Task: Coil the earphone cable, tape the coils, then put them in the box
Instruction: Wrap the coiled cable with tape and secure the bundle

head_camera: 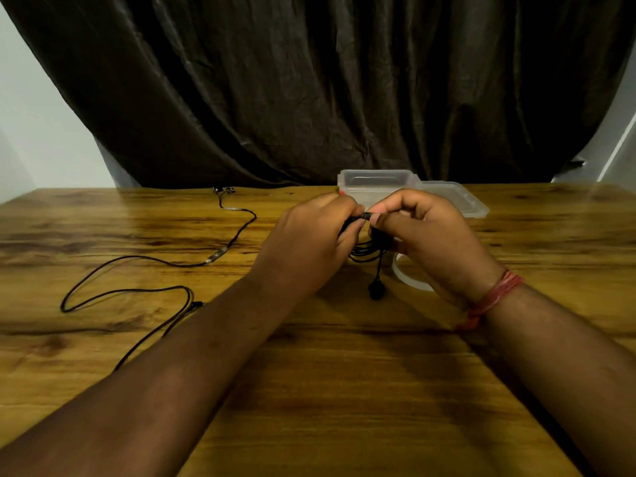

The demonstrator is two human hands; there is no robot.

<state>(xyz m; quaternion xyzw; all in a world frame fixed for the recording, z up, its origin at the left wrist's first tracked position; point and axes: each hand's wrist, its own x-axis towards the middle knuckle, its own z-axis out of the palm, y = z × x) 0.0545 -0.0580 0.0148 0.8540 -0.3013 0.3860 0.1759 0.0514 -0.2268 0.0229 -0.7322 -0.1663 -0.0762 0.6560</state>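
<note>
**Two hands pinching a coiled earphone cable above the surface**

Head view: Both hands meet near the middle of the wooden surface (pixel 344 390), towards its far edge. The left hand (pixel 309 242) has its fingers curled tight, pinching the coiled black earphone cable (pixel 370 249) from the left. The right hand (pixel 437 242) is also curled, thumb and forefinger pinching a short dark end of the cable where the two hands touch. Loops of the coil hang below the fingers, and one earbud (pixel 376 290) dangles down just above the surface.

A second earphone cable (pixel 172 261) lies loose towards the left edge, running from the far edge down to where the left forearm covers it. A clear plastic box (pixel 375 182) stands at the far edge just behind the hands, its lid (pixel 461 201) lying open to the right. A roll of tape (pixel 409 277), pale and translucent, lies on the surface under the right hand.

Most of the coil is hidden inside the fingers, so the number of turns cannot be told. The tape roll is half covered by the right hand, and the box's front wall by the knuckles. A red thread band (pixel 495 297) circles the right wrist. A dark curtain (pixel 309 80) hangs behind.
</note>
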